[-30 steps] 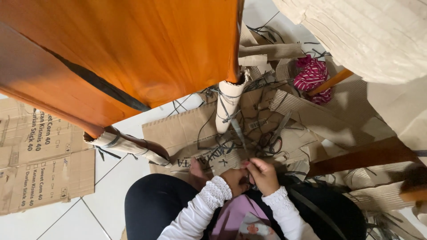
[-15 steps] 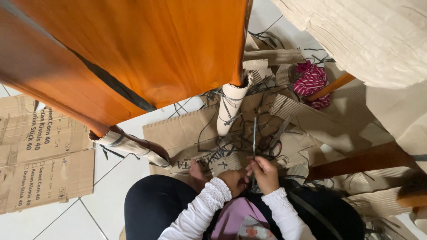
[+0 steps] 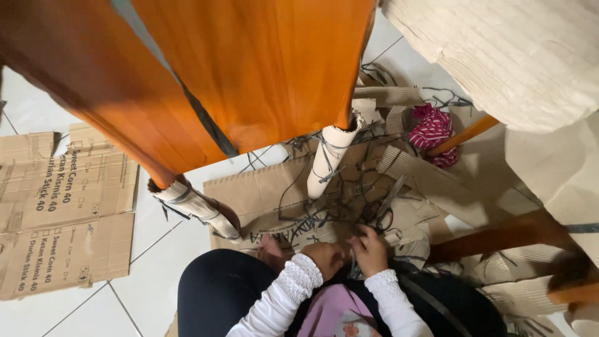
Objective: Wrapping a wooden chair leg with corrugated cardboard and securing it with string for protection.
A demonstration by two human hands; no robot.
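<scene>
Where both hands point(image 3: 349, 253) meet, scissors point(image 3: 382, 212) just above them.

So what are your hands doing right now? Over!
Left hand closed near dark strap bits. Right hand holds scissors, blades pointing away. Cardboard beneath; wrapped chair leg just ahead.

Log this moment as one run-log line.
left hand: near strap | right hand: pinching strap | scissors: on cardboard

White tiled floor point(image 3: 156, 293), orange wooden furniture point(image 3: 268, 68)
</scene>
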